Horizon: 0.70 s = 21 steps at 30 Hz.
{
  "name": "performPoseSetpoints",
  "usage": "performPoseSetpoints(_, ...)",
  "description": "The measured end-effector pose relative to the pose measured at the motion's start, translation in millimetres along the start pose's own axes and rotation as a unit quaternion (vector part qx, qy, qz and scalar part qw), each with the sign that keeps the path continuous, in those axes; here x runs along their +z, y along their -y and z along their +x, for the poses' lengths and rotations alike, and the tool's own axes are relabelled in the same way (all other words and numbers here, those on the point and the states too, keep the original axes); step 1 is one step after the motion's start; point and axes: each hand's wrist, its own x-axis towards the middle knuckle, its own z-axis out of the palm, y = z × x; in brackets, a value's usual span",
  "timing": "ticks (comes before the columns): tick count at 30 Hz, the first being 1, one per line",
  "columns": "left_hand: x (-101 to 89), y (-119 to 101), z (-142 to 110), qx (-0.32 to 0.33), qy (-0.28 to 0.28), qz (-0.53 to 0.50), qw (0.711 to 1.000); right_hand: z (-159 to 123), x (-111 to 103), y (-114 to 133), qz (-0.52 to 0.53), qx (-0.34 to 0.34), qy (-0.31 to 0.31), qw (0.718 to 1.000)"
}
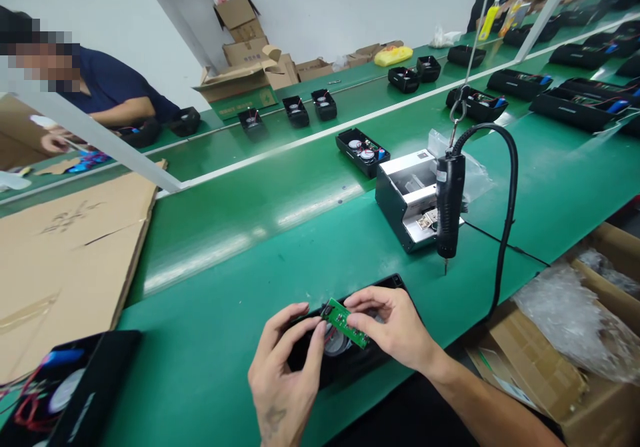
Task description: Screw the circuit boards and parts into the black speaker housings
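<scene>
On the green workbench, near stacked cartons, both hands' grip pinches a green circuit board.

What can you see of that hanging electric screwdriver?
The electric screwdriver looks like black plastic: a thick cylinder with a small pale label and a thin bit pointing down. It hangs nearly upright from a metal hook, in front of a silver-and-black machine. A black cable arches from its top and drops to the right. Nobody touches it.

a black screwdriver hangs beside the silver-and-black machine.
</scene>
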Motion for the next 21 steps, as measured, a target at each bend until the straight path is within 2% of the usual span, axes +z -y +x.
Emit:
performPoseSetpoints(7,-1.7,0,1,0.022,0.008,0.036,0.999,-2,1,0,-0.024,-0.018,-0.001,1.0)
performPoseSetpoints(15,2.6,1,3,0.03,-0.002,0.068,0.997,-4,4,3,-0.08,-0.072,0.001,0.994)
performPoseSetpoints(21,5.4,-2,8,0.042,0.009,0.062,0.997,-5,6,10,-0.152,-0.059,0.061,0.985)
